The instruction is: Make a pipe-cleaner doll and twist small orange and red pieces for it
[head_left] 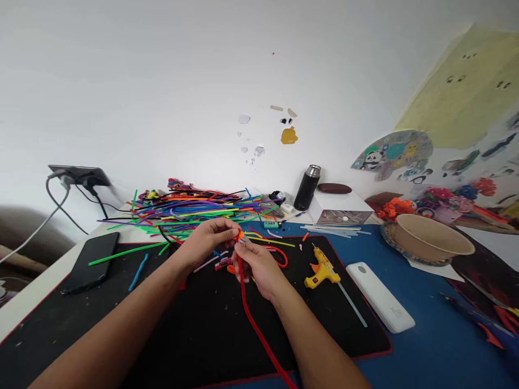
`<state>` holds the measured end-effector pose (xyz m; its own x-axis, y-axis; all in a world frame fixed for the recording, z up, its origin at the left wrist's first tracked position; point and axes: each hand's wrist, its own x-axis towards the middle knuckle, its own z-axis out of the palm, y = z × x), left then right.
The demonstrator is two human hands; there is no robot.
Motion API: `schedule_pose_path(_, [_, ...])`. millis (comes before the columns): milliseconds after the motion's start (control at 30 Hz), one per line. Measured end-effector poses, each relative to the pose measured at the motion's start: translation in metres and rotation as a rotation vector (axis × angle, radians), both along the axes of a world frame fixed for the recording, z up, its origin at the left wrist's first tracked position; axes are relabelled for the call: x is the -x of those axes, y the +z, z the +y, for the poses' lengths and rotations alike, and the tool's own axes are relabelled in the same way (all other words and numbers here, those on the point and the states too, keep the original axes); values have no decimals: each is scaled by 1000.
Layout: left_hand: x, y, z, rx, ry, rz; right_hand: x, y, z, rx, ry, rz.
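Over the black mat, my two hands meet with their fingertips pinched close together. My left hand point(214, 236) is closed on a small orange piece point(241, 235) at the upper end of a red pipe cleaner point(256, 325). Just below, my right hand point(259, 266) has thumb and fingers closed round that same red pipe cleaner. Its long free end runs down past my right forearm to the bottom edge of the view. Something small and whitish shows between the fingertips, too small to name. Beyond my hands lies a heap of coloured pipe cleaners point(203, 208).
Right of my hands, a yellow glue gun point(322, 268) lies on the mat point(194, 335), beside a white power bank point(381, 297). At left is a black phone point(91, 262). Farther back stand a black flask point(307, 189), a white box point(344, 208) and a beige bowl point(436, 235).
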<state>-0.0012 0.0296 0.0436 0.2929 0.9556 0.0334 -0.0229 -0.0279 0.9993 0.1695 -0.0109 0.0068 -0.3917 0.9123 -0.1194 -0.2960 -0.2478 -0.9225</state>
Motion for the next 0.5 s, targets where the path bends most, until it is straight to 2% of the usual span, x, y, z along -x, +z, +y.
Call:
schedule_pose_path(100, [-1, 1, -1, 6, -18, -28, 0, 1, 0, 14, -8, 35])
schedule_pose_path(300, [-4, 2, -6, 98, -140, -220, -1, 2, -1, 63, 15, 156])
schedule_pose_path(500, [-6, -1, -6, 191, -112, -327, -2, 6, -5, 138, 98, 334])
